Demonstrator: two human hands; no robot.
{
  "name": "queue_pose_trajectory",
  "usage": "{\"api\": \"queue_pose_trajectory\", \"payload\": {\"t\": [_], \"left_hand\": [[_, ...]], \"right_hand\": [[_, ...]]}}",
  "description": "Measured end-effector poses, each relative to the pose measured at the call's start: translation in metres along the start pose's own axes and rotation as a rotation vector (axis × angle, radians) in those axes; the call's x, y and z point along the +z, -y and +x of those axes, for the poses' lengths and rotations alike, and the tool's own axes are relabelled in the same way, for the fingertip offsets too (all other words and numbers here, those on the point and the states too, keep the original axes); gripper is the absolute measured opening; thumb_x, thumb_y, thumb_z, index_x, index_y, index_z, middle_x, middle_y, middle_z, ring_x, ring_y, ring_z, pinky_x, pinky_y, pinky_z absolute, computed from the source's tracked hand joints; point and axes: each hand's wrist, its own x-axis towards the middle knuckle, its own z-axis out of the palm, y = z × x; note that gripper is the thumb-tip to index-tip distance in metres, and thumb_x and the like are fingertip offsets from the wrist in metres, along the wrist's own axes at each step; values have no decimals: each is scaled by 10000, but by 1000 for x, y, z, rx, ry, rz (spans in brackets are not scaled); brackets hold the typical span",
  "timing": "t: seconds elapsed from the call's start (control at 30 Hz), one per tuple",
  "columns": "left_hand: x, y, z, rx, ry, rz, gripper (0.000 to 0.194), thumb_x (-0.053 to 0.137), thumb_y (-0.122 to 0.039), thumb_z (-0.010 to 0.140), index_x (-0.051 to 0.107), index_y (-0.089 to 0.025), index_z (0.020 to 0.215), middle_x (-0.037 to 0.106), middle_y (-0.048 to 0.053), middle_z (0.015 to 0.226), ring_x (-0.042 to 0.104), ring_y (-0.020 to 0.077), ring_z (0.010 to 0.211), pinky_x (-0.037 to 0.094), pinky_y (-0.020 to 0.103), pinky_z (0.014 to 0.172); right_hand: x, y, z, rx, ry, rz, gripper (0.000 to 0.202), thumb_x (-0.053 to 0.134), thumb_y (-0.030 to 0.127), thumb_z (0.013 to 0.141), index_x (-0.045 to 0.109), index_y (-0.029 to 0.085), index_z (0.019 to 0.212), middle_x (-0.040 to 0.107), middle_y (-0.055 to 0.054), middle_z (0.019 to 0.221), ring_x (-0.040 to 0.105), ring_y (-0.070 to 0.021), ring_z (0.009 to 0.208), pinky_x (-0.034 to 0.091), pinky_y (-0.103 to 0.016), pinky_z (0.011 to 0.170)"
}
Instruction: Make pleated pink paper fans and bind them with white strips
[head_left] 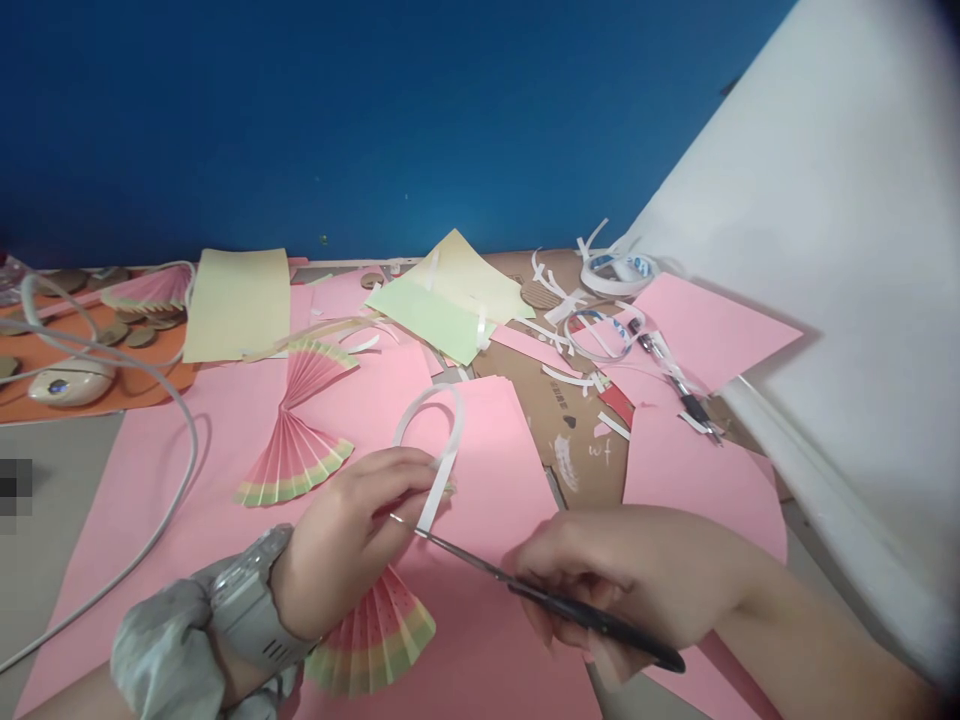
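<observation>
My left hand (356,530) is closed on a looped white strip (455,430) over the pink paper. The strip's flat end hangs below the fingers. Black-handled scissors (555,600) are in my right hand (607,570), their thin blades pointing left, by the strip's lower end. Part of a pleated watermelon-coloured paper fan (375,635) shows beneath my left hand. Another pleated paper piece (300,430), pinched at its middle like a bow, lies further back on the left.
Pink sheets (487,520) cover much of the table. A glue gun-like white object (71,382) with a cable sits at left. Tape rolls (619,272), a pen (679,385) and white scraps lie at back right, beside a white panel (840,250).
</observation>
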Motion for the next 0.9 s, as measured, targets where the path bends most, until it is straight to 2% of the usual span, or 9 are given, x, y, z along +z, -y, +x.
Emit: {"api": "queue_pose_trajectory", "payload": {"t": [0.1, 0.37, 0.53, 0.7, 0.8, 0.9], "left_hand": [[0, 1, 0, -9, 0, -3, 243, 503, -102, 852, 655, -260, 956, 673, -23, 997, 595, 109, 936, 439, 183, 824], [-1, -1, 1, -12, 26, -56, 226, 511, -122, 861, 664, -260, 954, 681, -28, 983, 607, 104, 925, 457, 184, 823], [0, -2, 2, -39, 12, -81, 190, 539, -127, 847, 676, -241, 913, 692, -16, 951, 619, 115, 898, 467, 194, 804], [2, -1, 5, -72, -14, -103, 194, 541, -127, 845, 684, -243, 906, 700, -10, 956, 625, 124, 898, 473, 202, 803], [2, 0, 4, -50, -50, -101, 201, 543, -123, 845, 687, -249, 907, 703, -9, 972, 623, 129, 930, 471, 208, 823], [3, -1, 1, -10, -187, -87, 185, 565, -133, 836, 688, -253, 903, 699, -3, 990, 619, 145, 963, 476, 230, 841]], "right_hand": [[1, -2, 2, -12, 40, 61, 230, 542, 60, 620, 611, 137, 826, 589, 20, 699, 540, -95, 621, 396, -146, 506], [3, 1, 6, -29, 57, 5, 303, 536, 64, 650, 659, 156, 912, 627, 2, 741, 566, -112, 639, 417, -156, 515], [2, 4, 9, -71, 121, 1, 354, 525, 57, 683, 658, 151, 997, 645, -25, 801, 580, -127, 675, 441, -179, 557], [0, 9, 12, -189, 195, 62, 383, 486, 75, 710, 643, 92, 1059, 626, -67, 867, 572, -143, 749, 455, -205, 633], [2, 7, 17, -272, 285, 171, 376, 504, 195, 745, 616, 60, 1078, 586, -61, 796, 551, -151, 728, 447, -218, 612], [4, 2, 20, -318, 387, 309, 561, 504, 537, 774, 594, 46, 1030, 517, -33, 707, 511, -138, 648, 422, -210, 533]]}}
